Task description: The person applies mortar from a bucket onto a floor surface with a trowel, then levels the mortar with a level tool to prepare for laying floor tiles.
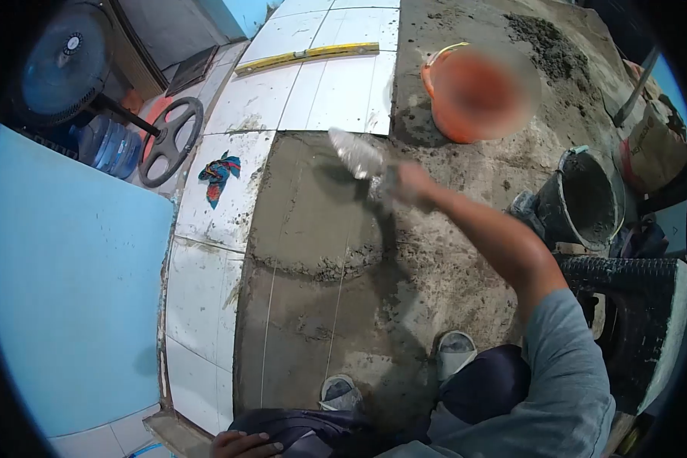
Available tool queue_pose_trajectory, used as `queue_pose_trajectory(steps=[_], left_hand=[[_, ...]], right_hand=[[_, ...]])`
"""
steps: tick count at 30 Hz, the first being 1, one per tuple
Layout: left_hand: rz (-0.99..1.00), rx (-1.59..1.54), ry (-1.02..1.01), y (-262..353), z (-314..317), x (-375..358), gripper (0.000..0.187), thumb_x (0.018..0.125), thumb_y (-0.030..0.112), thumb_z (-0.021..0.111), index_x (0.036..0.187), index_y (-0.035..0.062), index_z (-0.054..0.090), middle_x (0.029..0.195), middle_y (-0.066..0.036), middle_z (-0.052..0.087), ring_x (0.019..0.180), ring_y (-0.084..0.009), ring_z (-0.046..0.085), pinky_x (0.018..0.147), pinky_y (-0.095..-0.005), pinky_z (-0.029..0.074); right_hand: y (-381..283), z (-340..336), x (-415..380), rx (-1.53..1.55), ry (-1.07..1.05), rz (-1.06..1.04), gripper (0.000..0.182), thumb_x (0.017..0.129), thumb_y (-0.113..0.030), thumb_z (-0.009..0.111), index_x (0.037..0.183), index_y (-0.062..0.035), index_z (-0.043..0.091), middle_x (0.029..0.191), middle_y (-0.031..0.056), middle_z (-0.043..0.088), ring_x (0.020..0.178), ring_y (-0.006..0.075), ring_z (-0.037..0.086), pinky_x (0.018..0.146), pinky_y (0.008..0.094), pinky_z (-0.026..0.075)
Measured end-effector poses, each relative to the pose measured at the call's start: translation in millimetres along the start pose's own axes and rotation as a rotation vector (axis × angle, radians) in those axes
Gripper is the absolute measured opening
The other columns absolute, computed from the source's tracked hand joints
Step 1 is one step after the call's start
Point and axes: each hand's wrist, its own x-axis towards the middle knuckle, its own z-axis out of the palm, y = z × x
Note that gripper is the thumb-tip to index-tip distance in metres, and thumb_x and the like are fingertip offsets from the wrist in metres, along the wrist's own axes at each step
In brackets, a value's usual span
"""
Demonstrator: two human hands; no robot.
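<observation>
My right hand (pixel 411 185) is closed round the handle of a pointed trowel (pixel 354 153), whose blade points up and left over the far part of a smoothed wet mortar bed (pixel 301 202). The mortar's near edge is rough and crumbly. Two thin string lines run lengthwise across the bed and the bare ground. At the bottom edge, my left hand (pixel 246 445) lies on my dark-clad leg, fingers stretched out and holding nothing. White floor tiles (pixel 206 286) border the mortar on the left and at the far end.
A yellow spirit level (pixel 307 57) and a patterned cloth (pixel 220 177) lie on the tiles. An orange bucket (pixel 440 111) with blurred contents stands far right of the mortar. To the right are a black bucket (pixel 563 200), a dark stool (pixel 626 278) and a loose mortar heap (pixel 549 46). A standing fan (pixel 69 61) is left.
</observation>
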Motion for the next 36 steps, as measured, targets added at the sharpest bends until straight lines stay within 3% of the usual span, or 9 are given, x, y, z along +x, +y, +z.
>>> queue_pose_trajectory(steps=[7,14,17,21,26,29,30,32,36], left_hand=[[0.010,-0.031,-0.003,-20,1,8,0.044,0.090,0.039,0.063,0.119,0.0072,0.069,0.124,-0.014,0.069,0.117,-0.0367,0.062,0.102,-0.0535,0.040],[-0.005,-0.062,-0.008,-31,2,17,0.041,0.091,0.037,0.060,0.117,0.0073,0.069,0.124,-0.014,0.069,0.116,-0.0363,0.063,0.102,-0.0520,0.039],[0.006,-0.079,-0.030,-39,2,21,0.038,0.091,0.036,0.059,0.115,0.0081,0.070,0.124,-0.014,0.069,0.115,-0.0357,0.063,0.101,-0.0516,0.040],[0.011,-0.103,-0.012,-43,1,27,0.036,0.092,0.035,0.059,0.112,0.0088,0.070,0.124,-0.014,0.069,0.114,-0.0350,0.063,0.101,-0.0513,0.040],[0.029,-0.140,0.016,-51,6,17,0.038,0.092,0.035,0.058,0.116,0.0086,0.070,0.131,-0.014,0.067,0.121,-0.0355,0.061,0.107,-0.0520,0.038],[0.066,-0.157,0.010,-59,14,1,0.042,0.093,0.039,0.057,0.122,0.0105,0.069,0.138,-0.016,0.063,0.133,-0.0368,0.054,0.117,-0.0546,0.030],[0.056,-0.159,-0.004,-60,11,3,0.041,0.091,0.040,0.061,0.119,0.0113,0.070,0.127,-0.013,0.067,0.121,-0.0329,0.059,0.107,-0.0498,0.036],[0.035,-0.179,-0.040,-60,1,9,0.038,0.088,0.042,0.069,0.111,0.0127,0.073,0.106,-0.006,0.073,0.098,-0.0252,0.069,0.088,-0.0402,0.048],[0.010,-0.452,-0.114,-56,-17,19,0.034,0.092,0.034,0.068,0.111,0.0053,0.069,0.110,-0.008,0.070,0.103,-0.0243,0.066,0.089,-0.0429,0.047]], right_hand=[[37,-31,92,-0.260,-0.130,0.041,0.039,0.083,-0.030,0.064,0.109,-0.0028,0.073,0.113,0.0238,0.072,0.107,0.0398,0.069,0.089,0.0486,0.056],[-17,37,-33,-0.276,-0.292,0.030,0.030,0.079,-0.027,0.066,0.097,-0.0043,0.073,0.095,0.0225,0.074,0.090,0.0403,0.073,0.079,0.0497,0.059],[-17,92,-110,-0.404,-0.285,-0.300,0.021,0.085,-0.021,0.063,0.089,-0.0034,0.074,0.091,0.0201,0.075,0.084,0.0338,0.075,0.071,0.0448,0.061],[-37,75,-174,-0.320,-0.670,-0.450,0.024,0.086,-0.023,0.064,0.093,-0.0010,0.071,0.085,0.0209,0.072,0.080,0.0344,0.074,0.070,0.0467,0.060],[7,79,-218,-0.017,-0.284,0.096,0.059,0.080,-0.030,0.075,0.131,-0.0022,0.061,0.097,0.0239,0.071,0.095,0.0427,0.069,0.085,0.0510,0.056],[77,94,-234,-0.045,0.039,0.410,0.064,0.080,-0.024,0.076,0.137,-0.0013,0.058,0.117,0.0276,0.066,0.108,0.0452,0.065,0.092,0.0498,0.053],[84,84,-227,0.042,0.065,0.520,0.064,0.081,-0.022,0.076,0.138,-0.0011,0.057,0.125,0.0291,0.063,0.112,0.0460,0.063,0.095,0.0499,0.052],[80,65,-228,-0.349,0.340,0.342,0.069,0.083,-0.019,0.075,0.145,-0.0025,0.051,0.139,0.0296,0.055,0.120,0.0457,0.058,0.101,0.0495,0.047],[83,57,-241,-0.332,0.442,0.305,0.080,0.089,-0.024,0.075,0.158,-0.0105,0.037,0.162,0.0199,0.033,0.143,0.0422,0.037,0.118,0.0488,0.031]])
